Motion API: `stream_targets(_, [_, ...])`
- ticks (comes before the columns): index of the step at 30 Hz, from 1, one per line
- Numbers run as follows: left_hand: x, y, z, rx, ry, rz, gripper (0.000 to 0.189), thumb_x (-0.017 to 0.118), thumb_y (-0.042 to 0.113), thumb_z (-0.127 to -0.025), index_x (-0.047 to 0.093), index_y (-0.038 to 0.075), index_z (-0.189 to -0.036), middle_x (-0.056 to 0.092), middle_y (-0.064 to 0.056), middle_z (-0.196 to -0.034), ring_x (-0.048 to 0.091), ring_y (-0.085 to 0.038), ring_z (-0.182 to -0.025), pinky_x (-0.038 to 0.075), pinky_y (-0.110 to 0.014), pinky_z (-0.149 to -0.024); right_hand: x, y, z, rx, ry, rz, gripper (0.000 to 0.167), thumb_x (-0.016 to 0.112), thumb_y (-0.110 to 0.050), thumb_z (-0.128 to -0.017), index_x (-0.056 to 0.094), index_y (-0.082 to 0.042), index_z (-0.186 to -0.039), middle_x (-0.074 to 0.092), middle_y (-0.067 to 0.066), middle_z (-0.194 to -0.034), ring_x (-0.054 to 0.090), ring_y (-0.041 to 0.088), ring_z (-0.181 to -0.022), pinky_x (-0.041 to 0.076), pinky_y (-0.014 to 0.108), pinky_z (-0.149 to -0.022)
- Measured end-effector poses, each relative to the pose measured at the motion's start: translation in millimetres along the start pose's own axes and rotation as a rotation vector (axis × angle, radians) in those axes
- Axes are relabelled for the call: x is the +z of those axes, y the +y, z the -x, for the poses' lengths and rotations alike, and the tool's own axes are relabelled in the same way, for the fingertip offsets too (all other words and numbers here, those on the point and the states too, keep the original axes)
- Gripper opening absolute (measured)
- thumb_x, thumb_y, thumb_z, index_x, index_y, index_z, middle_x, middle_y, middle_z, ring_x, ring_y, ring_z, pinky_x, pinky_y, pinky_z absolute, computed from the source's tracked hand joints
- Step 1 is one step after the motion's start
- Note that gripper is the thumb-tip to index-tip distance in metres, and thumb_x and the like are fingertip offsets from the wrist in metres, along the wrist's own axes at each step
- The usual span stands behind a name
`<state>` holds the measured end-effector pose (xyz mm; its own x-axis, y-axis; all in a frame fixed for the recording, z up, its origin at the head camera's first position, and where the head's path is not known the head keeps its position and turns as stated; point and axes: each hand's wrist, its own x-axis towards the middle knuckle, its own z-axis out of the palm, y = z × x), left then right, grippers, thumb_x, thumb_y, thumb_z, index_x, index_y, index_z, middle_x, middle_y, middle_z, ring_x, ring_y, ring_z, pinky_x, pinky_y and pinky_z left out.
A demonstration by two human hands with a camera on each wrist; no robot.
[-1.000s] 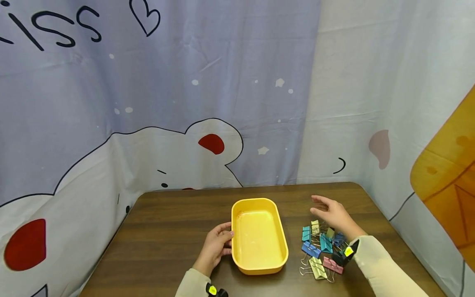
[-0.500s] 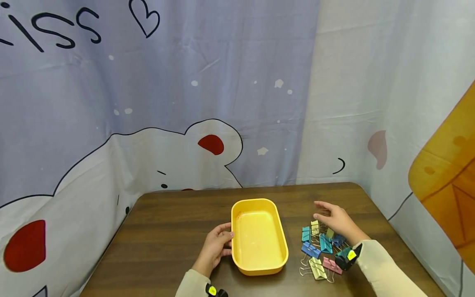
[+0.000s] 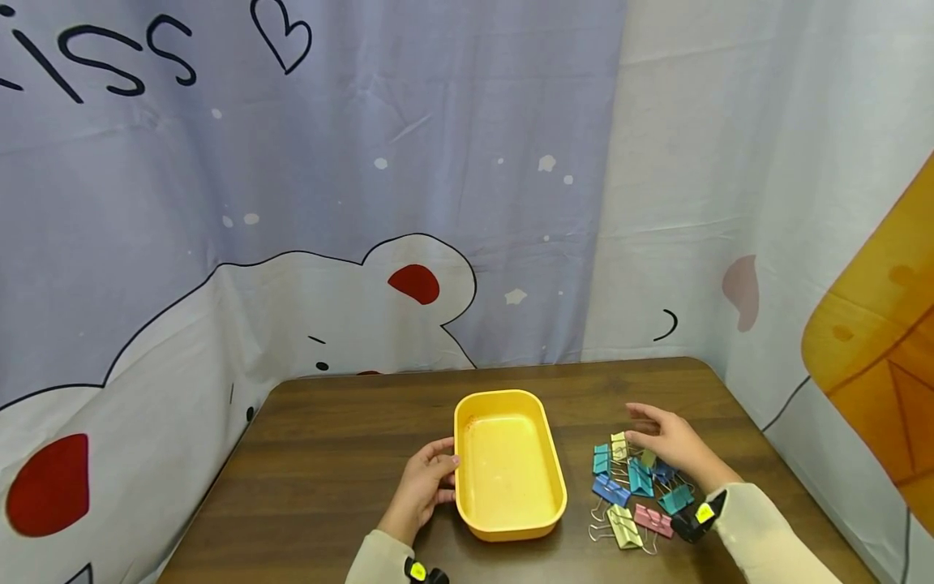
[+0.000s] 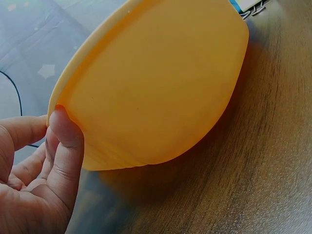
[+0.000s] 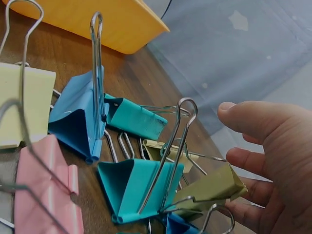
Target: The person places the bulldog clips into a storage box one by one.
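A yellow rectangular bin stands on the table with its inside bare. My left hand pinches its left rim, thumb on one side and fingers on the other; the left wrist view shows this grip close up. To the right of the bin lies a loose cluster of binder clips, among them a pink clip, a pale yellow clip, a blue clip and a teal clip. Over the far side of the cluster is my right hand, fingers relaxed and holding nothing, near an olive clip.
The brown wooden table reaches back to a printed curtain behind it and at both sides. Several clips in the cluster overlap, their wire handles sticking up or crossing. A dark cord hangs along the curtain at right.
My right hand has drifted right and a little nearer, uncovering a teal clip at the cluster's right side. The left hand and the bin have stayed put.
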<state>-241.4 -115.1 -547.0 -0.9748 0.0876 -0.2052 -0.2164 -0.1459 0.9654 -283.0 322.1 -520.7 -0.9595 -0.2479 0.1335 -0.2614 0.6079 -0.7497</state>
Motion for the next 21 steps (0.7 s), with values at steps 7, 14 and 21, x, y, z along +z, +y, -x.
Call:
stream_targets(7, [-0.8,-0.2,-0.2,0.004,0.000,-0.002,0.049,0.063,0.011,-0.099,0.048,0.001,-0.144,0.061,-0.014,-0.101,0.057,-0.013,-0.068,0.059,-0.030,-0.054,-1.2,1.7,10.2,0.016,-0.008,0.011,0.062,0.072,-0.016,-0.094,0.046,0.007,-0.145,0.051,0.033,-0.141,0.059,0.049,-0.118,0.057,0.051,-0.089])
stream_targets(14, [-0.9,0.3,0.4,0.007,0.001,-0.009,0.050,0.063,0.012,-0.099,0.048,0.001,-0.144,0.060,-0.010,-0.098,0.057,-0.013,-0.068,0.059,-0.029,-0.054,-0.5,3.5,15.7,0.001,-0.002,0.060,0.060,0.076,-0.010,-0.089,0.050,0.007,-0.141,0.059,0.029,-0.133,0.063,0.043,-0.113,0.058,0.042,-0.083])
stream_targets(21, [0.0,0.5,0.3,0.004,0.003,-0.007,0.050,0.064,0.013,-0.099,0.048,0.001,-0.144,0.061,-0.012,-0.100,0.058,-0.013,-0.069,0.059,-0.029,-0.055,2.8,5.9,19.6,0.030,0.024,0.065,0.057,0.073,-0.003,-0.087,0.052,0.006,-0.139,0.067,0.022,-0.120,0.066,0.037,-0.105,0.057,0.039,-0.079])
